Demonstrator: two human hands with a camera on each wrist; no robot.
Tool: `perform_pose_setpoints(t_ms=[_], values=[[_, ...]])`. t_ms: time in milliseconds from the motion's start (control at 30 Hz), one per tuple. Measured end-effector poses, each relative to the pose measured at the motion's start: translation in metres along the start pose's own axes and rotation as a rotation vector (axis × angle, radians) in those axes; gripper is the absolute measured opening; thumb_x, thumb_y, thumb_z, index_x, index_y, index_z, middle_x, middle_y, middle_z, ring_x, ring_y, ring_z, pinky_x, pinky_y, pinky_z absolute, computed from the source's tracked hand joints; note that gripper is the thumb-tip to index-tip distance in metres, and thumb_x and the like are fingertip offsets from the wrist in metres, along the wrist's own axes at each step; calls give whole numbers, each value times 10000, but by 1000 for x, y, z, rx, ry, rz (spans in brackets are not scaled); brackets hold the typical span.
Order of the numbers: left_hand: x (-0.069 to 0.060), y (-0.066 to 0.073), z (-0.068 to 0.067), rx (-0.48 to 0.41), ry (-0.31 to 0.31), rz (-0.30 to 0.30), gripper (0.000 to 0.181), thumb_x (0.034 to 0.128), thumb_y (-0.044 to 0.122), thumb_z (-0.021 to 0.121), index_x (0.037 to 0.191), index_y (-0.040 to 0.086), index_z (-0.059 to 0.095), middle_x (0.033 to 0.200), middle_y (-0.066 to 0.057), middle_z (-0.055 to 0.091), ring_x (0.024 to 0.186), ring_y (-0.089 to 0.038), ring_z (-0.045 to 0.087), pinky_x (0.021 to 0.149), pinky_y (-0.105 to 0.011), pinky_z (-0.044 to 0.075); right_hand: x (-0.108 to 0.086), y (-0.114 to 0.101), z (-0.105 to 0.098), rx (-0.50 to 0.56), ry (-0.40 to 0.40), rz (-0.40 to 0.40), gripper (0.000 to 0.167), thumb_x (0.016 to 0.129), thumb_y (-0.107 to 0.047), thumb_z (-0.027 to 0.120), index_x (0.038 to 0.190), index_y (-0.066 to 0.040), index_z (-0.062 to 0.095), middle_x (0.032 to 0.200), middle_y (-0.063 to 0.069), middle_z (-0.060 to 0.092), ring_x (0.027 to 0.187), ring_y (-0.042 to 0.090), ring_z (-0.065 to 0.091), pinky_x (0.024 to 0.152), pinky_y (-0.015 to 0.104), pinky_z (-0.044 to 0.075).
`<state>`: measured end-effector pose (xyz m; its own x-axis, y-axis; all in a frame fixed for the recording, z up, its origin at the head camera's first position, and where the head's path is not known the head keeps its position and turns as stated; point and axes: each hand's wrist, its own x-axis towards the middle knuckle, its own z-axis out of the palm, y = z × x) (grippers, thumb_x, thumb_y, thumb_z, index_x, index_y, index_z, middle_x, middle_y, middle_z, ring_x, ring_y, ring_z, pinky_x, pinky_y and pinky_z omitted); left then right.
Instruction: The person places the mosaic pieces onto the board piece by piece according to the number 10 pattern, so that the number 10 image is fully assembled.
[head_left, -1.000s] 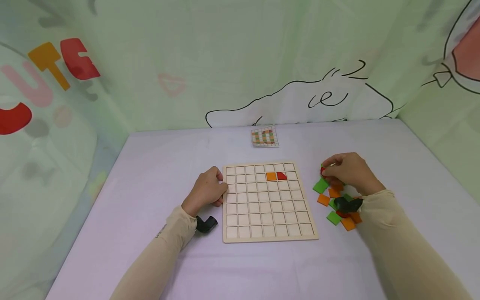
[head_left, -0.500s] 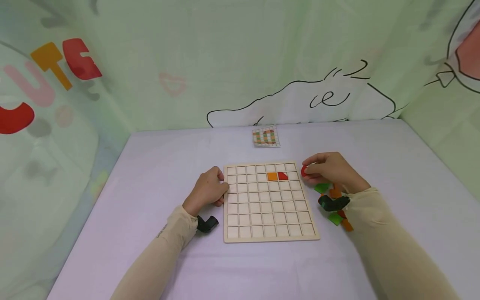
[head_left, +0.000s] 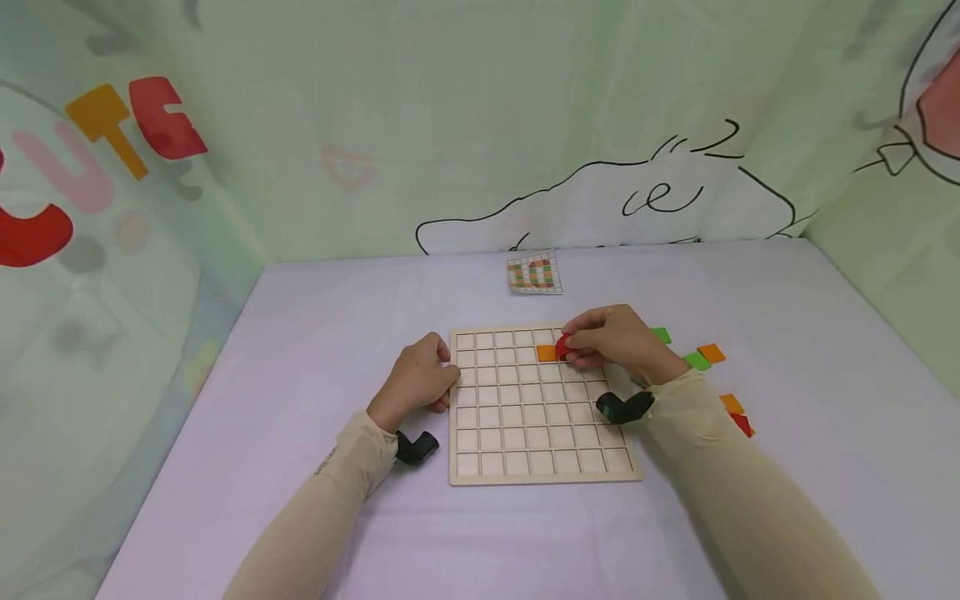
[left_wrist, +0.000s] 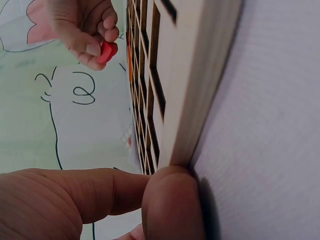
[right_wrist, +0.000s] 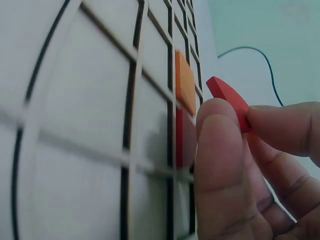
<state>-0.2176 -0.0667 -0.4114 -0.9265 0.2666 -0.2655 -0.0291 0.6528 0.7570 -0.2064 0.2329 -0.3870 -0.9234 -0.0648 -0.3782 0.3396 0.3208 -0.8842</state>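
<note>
A square wooden grid board (head_left: 517,417) lies flat on the table. An orange square tile (head_left: 547,353) sits in one of its cells, and a red tile (right_wrist: 185,140) lies in the cell beside it. My right hand (head_left: 618,342) is above the board's upper right part, pinching another red tile with a curved edge (right_wrist: 231,100) between thumb and finger, tilted and raised off the grid. At the board's left edge my left hand (head_left: 416,375) grips the rim; its thumb and finger meet there in the left wrist view. The right hand hides several cells.
Loose green (head_left: 697,360), orange (head_left: 711,353) and red (head_left: 741,423) tiles lie right of the board, partly hidden by the right arm. A small card with a coloured grid pattern (head_left: 535,273) lies behind the board. Fabric with printed letters hangs behind the table.
My right hand has carried the red tile leftward from the loose pile to above the board, uncovering tiles on the right. My left hand stays at the board's left edge.
</note>
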Motion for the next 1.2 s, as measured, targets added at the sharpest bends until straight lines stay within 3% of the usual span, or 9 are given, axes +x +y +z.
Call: perform_pose_setpoints(t_ms=[133,333,533,1200], values=[[0,1,0,3,0,0,143,934,16,577,1065,14,518,553,-85,625,422,-132,589,424,-244,557,4,-4,10,-9,-5,6,304,1016,-68,658,1271,95,623,1075,182,726,767,142,740,742,250,650],[1,1,1,7,1,-10,138,944,24,583,1066,21,518,556,-83,628,423,-130,589,425,-241,556,9,-9,20,-46,-38,-12,254,991,-46,674,1212,76,650,978,169,731,734,160,713,681,252,645],[0,2,1,3,1,-11,151,932,19,579,1070,19,519,559,-88,626,425,-135,588,426,-245,556,14,-14,28,-151,-30,-33,223,972,-53,694,1166,57,696,954,146,721,719,170,676,657,248,633],[1,0,0,-12,2,-11,145,912,11,564,1048,18,515,537,-78,617,407,-127,584,419,-254,560,18,-13,39,-241,-13,-75,180,966,-83,688,1109,18,731,931,110,729,727,171,643,630,252,596]])
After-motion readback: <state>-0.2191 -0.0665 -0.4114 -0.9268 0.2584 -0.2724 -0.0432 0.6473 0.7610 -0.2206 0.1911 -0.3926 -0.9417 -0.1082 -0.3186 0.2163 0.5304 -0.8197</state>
